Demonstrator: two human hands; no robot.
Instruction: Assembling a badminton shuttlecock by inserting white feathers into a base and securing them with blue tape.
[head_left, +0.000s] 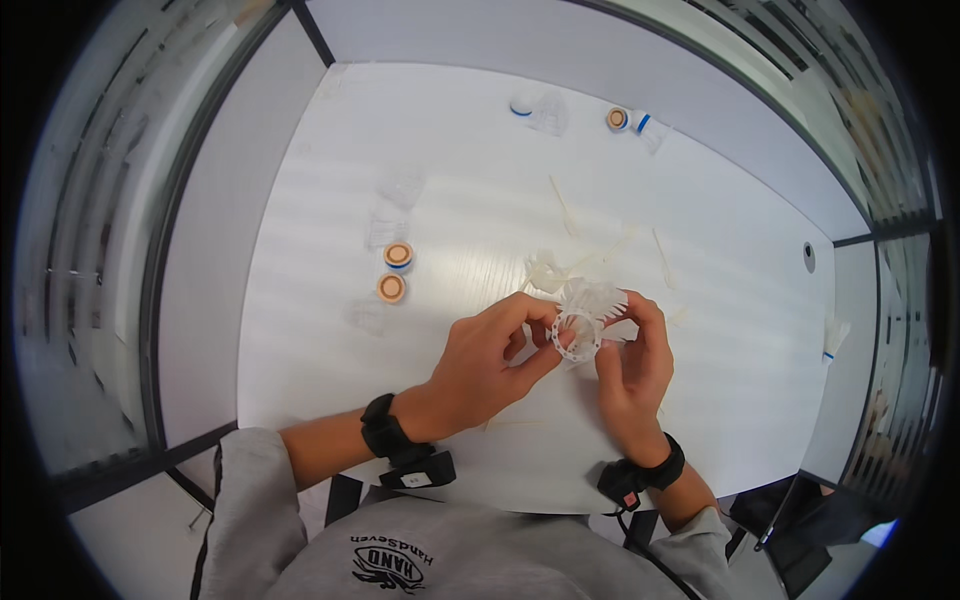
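Observation:
My left hand (478, 372) pinches the left side of a white ring with small holes round its rim (577, 337), a fingertip inside it. My right hand (636, 385) closes on the ring's right side and on white feather-like vanes (594, 298) standing out from it. Another pale feathery piece (543, 272) lies just beyond the fingers, on the table. Both hands hold the piece a little above the table, and parts of it are hidden behind the fingers.
The white table (330, 330) has low partitions round it. Left of the hands are two round tan-topped caps (398, 255) by clear film-like pieces. At the back lie a blue-banded cap (617, 120) and a shuttlecock-like piece (541, 111). Thin pale sticks (563, 206) lie ahead.

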